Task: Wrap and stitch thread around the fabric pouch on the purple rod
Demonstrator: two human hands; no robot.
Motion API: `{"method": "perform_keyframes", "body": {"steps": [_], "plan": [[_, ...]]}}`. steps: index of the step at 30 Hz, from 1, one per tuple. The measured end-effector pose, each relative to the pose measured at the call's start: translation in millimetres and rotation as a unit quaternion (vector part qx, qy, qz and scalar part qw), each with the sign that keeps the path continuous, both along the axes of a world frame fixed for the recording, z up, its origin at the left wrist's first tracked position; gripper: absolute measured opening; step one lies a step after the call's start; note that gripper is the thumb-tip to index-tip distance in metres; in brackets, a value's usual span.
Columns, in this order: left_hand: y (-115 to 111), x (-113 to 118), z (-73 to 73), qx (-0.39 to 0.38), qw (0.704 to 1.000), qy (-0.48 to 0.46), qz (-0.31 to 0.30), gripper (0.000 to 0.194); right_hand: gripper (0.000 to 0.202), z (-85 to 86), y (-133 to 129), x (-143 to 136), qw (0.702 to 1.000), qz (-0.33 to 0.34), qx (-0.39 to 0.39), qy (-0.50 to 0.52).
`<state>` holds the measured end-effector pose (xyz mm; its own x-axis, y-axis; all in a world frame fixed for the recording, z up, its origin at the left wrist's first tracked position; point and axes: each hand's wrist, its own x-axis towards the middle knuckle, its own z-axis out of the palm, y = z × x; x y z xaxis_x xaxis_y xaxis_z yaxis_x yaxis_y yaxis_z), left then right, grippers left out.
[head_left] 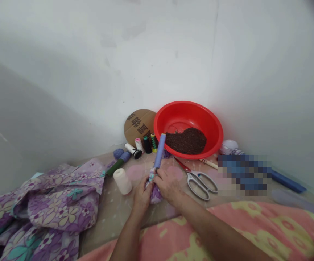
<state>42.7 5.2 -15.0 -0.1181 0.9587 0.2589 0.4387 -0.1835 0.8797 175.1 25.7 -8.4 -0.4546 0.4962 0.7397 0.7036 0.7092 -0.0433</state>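
A slim lavender tube-like stick (160,150) points up and away from me, its lower end wrapped in purple floral cloth (155,195). My left hand (142,195) is closed on the cloth from the left, thumb pressed along it. From the right, my right hand (170,185) pinches the cloth where it meets the stick; its fingertips partly hide the join. Left of my hands a cream cone of thread (122,181) leans over. To their right lie grey-handled scissors (197,181) with red on the blades.
A red basin (217,127) holding dark grains (191,141) stands against the wall. Several thread spools (147,145) and a round cardboard piece (135,125) are beside it. Purple floral fabric (64,206) is heaped at left; a pink-yellow blanket (255,232) lies in front.
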Motion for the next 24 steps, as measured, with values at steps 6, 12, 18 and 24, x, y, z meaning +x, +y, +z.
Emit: {"method": "perform_keyframes", "body": {"steps": [6, 12, 18, 24], "plan": [[-3.1, 0.8, 2.5, 0.005, 0.999, -0.029, -0.02, 0.034, 0.022, -0.4, -5.8, -9.7, 0.952, 0.16, -0.138, 0.222], [5.4, -5.8, -8.9, -0.013, 0.997, -0.082, 0.0, 0.038, 0.018, 17.2, 12.7, 15.0, 0.705, 0.184, -0.326, 0.602], [11.1, -8.1, -19.8, -0.034, 0.99, -0.134, 0.011, 0.042, 0.014, 37.6, 31.0, 70.3, 0.758, 0.006, -0.078, 0.648], [8.3, -8.7, -16.2, -0.046, 0.991, -0.124, 0.003, 0.041, 0.025, 35.1, 34.2, 89.8, 0.812, -0.099, -0.001, 0.576]]}}
